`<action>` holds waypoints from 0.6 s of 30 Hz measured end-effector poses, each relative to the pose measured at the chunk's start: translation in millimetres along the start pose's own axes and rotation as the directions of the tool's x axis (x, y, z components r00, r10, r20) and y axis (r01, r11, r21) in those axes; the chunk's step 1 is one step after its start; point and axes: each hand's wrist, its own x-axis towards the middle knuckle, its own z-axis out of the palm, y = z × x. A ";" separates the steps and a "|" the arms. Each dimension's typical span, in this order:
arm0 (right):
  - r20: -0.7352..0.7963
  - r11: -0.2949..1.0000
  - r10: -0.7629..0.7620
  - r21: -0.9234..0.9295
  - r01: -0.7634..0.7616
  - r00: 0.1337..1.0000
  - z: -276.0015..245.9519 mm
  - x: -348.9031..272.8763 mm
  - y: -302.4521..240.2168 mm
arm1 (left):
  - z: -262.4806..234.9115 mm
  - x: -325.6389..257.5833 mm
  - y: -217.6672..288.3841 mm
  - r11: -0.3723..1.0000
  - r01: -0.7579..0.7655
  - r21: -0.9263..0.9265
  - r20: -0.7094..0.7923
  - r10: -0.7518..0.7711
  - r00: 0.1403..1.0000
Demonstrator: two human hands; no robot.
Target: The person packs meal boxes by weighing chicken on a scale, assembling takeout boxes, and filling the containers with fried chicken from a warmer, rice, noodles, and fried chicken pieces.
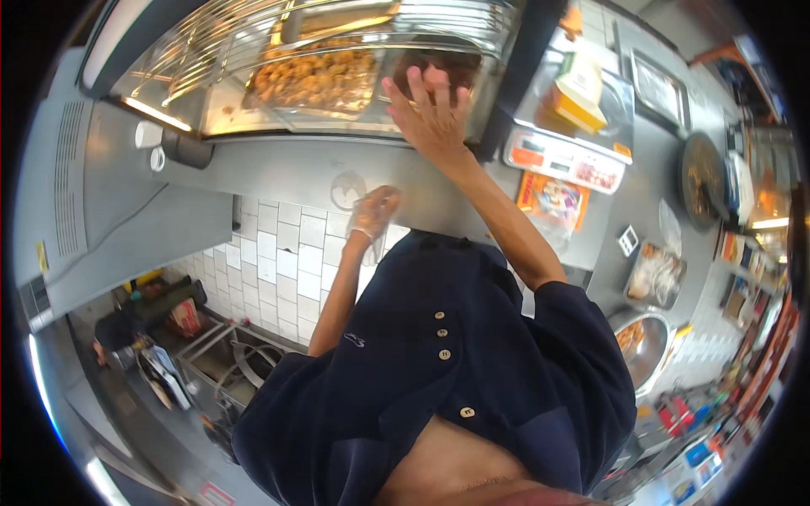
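Note:
My right hand (430,110) is bare and raised at the front of a lit glass display case (308,135), its fingers spread and nothing in them. Whether its fingertips touch the glass, I cannot tell. Behind the fingers is a dark tray (460,66), partly covered by the hand. Left of it in the case, a tray of small browned food pieces (316,80) lies under wire racks (219,46). My left hand (375,212) wears a clear plastic glove and hangs near the steel counter edge, beside a pale round mark. Motion blurs its fingers.
Right of the case are a weighing scale (565,156), a yellow and white carton (580,93) and an orange packet (553,201). Farther right stand a round dark pan (702,181) and a metal bowl (650,363) of food. A sink (228,363) lies lower left.

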 end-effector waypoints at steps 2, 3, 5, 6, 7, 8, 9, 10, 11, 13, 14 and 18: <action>-0.086 0.962 -0.055 -0.272 0.029 0.995 31.2 7.6 -21.0 | 8.4 5.4 1.8 0.987 -0.156 -0.030 -0.048 0.155 0.987; -0.068 0.949 -0.064 -0.312 0.040 0.996 40.2 8.6 -28.5 | 7.0 7.2 24.7 0.992 -0.125 0.026 -0.012 0.125 0.992; -0.004 0.927 -0.107 -0.363 0.098 0.994 54.5 14.6 -46.3 | 11.4 21.8 39.3 0.986 -0.143 0.091 -0.010 0.145 0.989; -0.001 0.929 -0.119 -0.354 0.111 0.993 58.8 21.4 -61.0 | 13.9 31.1 42.5 0.970 -0.182 0.163 0.024 0.180 0.983; 0.102 0.966 -0.120 -0.218 0.140 0.987 63.4 28.8 -79.8 | 16.8 38.1 46.0 0.972 -0.175 0.157 0.014 0.175 0.984; 0.203 0.985 -0.133 -0.082 0.152 0.970 67.9 37.3 -96.4 | 19.0 47.8 48.0 0.949 -0.305 -0.075 -0.171 0.289 0.942; 0.203 0.984 -0.141 -0.077 0.160 0.969 65.8 50.2 -112.4 | 18.2 56.7 46.3 0.850 -0.451 -0.271 -0.369 0.342 0.864; 0.319 0.970 -0.224 0.169 0.178 0.921 56.5 69.9 -132.3 | 17.3 71.4 28.2 0.843 -0.454 -0.287 -0.449 0.301 0.842; 0.409 0.909 -0.318 0.388 0.152 0.855 46.8 87.8 -145.6 | 14.4 86.4 9.9 0.830 -0.468 -0.304 -0.515 0.270 0.813; 0.356 0.622 -0.284 0.775 -0.112 0.890 15.8 99.1 -157.5 | -49.2 100.2 53.8 0.871 -0.484 0.084 -0.565 0.442 0.696; 0.214 0.496 -0.326 0.868 -0.027 0.921 -3.6 104.9 -158.6 | -71.3 103.4 64.0 0.865 -0.495 0.079 -0.564 0.449 0.694; 0.079 0.195 -0.412 0.981 0.003 0.908 -97.8 101.3 -145.7 | -117.6 126.5 44.0 0.999 -0.004 0.053 -0.590 0.034 0.806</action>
